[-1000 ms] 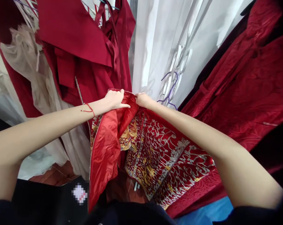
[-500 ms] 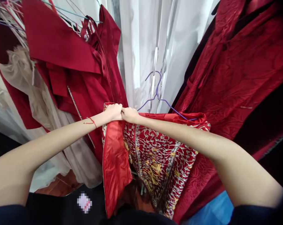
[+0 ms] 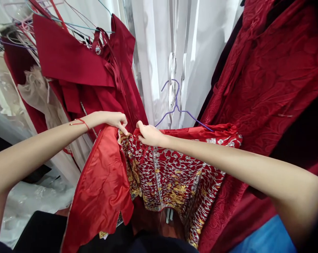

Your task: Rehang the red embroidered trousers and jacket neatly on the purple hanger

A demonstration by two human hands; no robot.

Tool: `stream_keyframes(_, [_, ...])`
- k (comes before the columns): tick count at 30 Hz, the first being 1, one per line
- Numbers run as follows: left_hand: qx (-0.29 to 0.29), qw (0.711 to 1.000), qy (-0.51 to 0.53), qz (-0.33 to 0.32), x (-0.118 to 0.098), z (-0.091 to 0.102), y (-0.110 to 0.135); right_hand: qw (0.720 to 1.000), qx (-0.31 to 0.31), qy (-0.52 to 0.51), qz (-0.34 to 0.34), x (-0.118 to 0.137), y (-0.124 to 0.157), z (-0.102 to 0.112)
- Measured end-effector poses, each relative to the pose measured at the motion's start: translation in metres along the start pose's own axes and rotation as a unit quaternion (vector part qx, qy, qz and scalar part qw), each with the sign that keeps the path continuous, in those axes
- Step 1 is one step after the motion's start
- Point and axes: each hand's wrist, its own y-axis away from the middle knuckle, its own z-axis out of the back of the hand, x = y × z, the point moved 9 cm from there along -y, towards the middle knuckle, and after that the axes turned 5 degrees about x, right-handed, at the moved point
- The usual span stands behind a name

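A red skirt-like garment with silver and gold embroidery hangs in front of me on a purple wire hanger. My left hand is closed on the garment's upper edge at the left, where the plain red lining is folded outward. Close beside it, my right hand grips the same top edge, left of the hanger's middle. A short gap lies between the two hands. The hanger's left arm passes down behind my right hand, and its lower end is hidden.
Dark red dresses and pale gowns hang on wire hangers at the left. A patterned red garment hangs at the right. Behind is a white curtain. Blue fabric shows at the lower right.
My left hand has moved left, away from my right hand, pulling the garment's edge along. The lining now spreads wider to the left, and more gold embroidery shows between my hands.
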Motion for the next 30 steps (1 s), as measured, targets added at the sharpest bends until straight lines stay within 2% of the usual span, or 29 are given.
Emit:
stream_keyframes(3, [-0.034,0.998,-0.003,0.045,0.029,0.016,0.011,1.0,-0.001,0.007,0.015,0.004,0.003,-0.001])
stream_keyframes(6, [-0.118,0.985,-0.065,0.105,0.042,0.039,0.012,0.999,-0.006,-0.01,0.033,0.008,0.003,-0.001])
stream_keyframes(9, [-0.192,0.961,-0.132,0.151,0.025,0.058,-0.002,0.997,0.028,0.006,0.074,0.009,0.003,-0.003])
stream_keyframes(11, [-0.215,0.95,-0.159,0.162,0.006,0.064,-0.017,0.991,0.049,0.038,0.122,0.007,0.009,0.001])
stream_keyframes(13, [-0.23,0.945,-0.172,0.159,-0.01,0.07,-0.029,0.982,0.019,0.081,0.167,-0.001,0.022,0.019])
stream_keyframes(15, [-0.243,0.94,-0.182,0.154,-0.018,0.077,-0.034,0.978,-0.068,0.122,0.157,-0.021,0.038,0.052])
stream_keyframes(17, [-0.25,0.937,-0.188,0.154,-0.017,0.085,-0.033,0.973,-0.165,0.138,0.081,-0.055,0.056,0.088])
stream_keyframes(19, [-0.257,0.937,-0.185,0.148,-0.014,0.095,-0.027,0.972,-0.203,0.115,-0.008,-0.094,0.07,0.109])
stream_keyframes(20, [-0.262,0.938,-0.178,0.138,-0.013,0.1,-0.024,0.977,-0.19,0.082,-0.049,-0.114,0.074,0.111])
stream_keyframes(22, [-0.276,0.943,-0.153,0.102,-0.019,0.108,-0.02,0.986,-0.103,-0.036,-0.125,-0.151,0.076,0.096])
stream_keyframes(24, [-0.284,0.951,-0.114,0.047,-0.031,0.111,-0.023,0.966,0.001,-0.197,-0.168,-0.172,0.077,0.069])
stream_keyframes(27, [-0.279,0.959,-0.038,-0.032,-0.056,0.106,-0.04,0.916,0.107,-0.357,-0.147,-0.171,0.074,0.041])
stream_keyframes(30, [-0.269,0.959,0.048,-0.073,-0.075,0.094,-0.062,0.894,0.174,-0.388,-0.139,-0.166,0.07,0.025])
